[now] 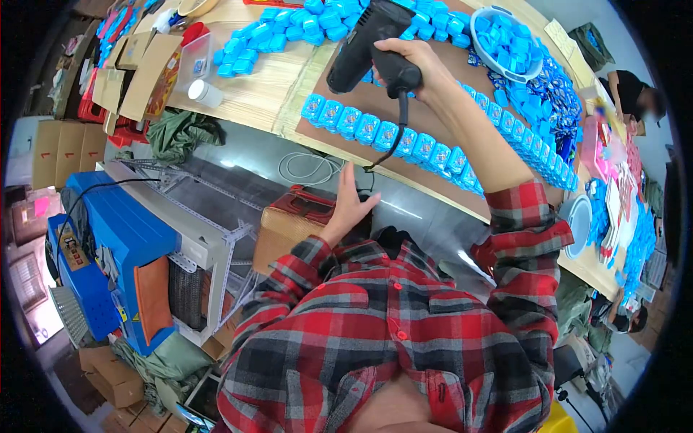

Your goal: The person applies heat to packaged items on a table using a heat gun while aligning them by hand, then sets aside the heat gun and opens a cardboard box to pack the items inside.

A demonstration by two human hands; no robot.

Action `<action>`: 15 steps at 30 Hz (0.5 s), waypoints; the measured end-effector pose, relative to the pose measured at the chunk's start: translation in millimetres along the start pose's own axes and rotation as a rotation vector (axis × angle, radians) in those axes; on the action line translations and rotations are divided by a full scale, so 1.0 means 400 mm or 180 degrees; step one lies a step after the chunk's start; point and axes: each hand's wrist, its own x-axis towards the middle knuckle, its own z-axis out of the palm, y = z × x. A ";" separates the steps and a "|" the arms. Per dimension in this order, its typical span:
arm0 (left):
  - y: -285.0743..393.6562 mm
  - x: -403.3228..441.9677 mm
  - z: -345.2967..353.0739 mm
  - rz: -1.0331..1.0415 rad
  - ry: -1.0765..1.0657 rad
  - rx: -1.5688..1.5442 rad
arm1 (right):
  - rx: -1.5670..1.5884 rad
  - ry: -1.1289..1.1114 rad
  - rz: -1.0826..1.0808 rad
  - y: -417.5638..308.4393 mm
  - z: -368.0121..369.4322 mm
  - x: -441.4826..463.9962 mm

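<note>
My right hand (422,68) grips the handle of a black hair dryer (354,50) above the table, its cord hanging down toward the table edge. Beneath and beside it runs a row of small blue wrapped packs (368,130) standing along the brown mat (455,130). A second row of blue packs (516,133) extends to the right. Loose blue packs (310,25) lie heaped at the back. My left hand (349,206) is off the table's front edge, fingers apart, with nothing visible in it.
A round blue basin (505,43) holds more blue pieces at the back right. A white bottle (206,93) stands on the table's left. Below are a cardboard box (285,234) and a blue machine (119,224). Another person (635,94) is at the far right.
</note>
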 end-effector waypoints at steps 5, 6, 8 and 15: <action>0.065 0.064 0.031 0.0871 -0.0941 -0.0914 | -0.0155 0.0147 -0.0078 -0.034 -0.101 -0.076; 0.090 0.066 0.027 0.0404 -0.1614 -0.1115 | -0.0145 0.0227 -0.0087 -0.036 -0.117 -0.088; 0.132 0.055 0.047 0.0000 -0.2505 -0.1383 | -0.0466 0.0311 -0.0247 -0.047 -0.178 -0.133; 0.139 -0.052 0.226 0.0245 -0.3991 -0.1169 | -0.1713 0.1487 -0.0096 -0.124 -0.475 -0.423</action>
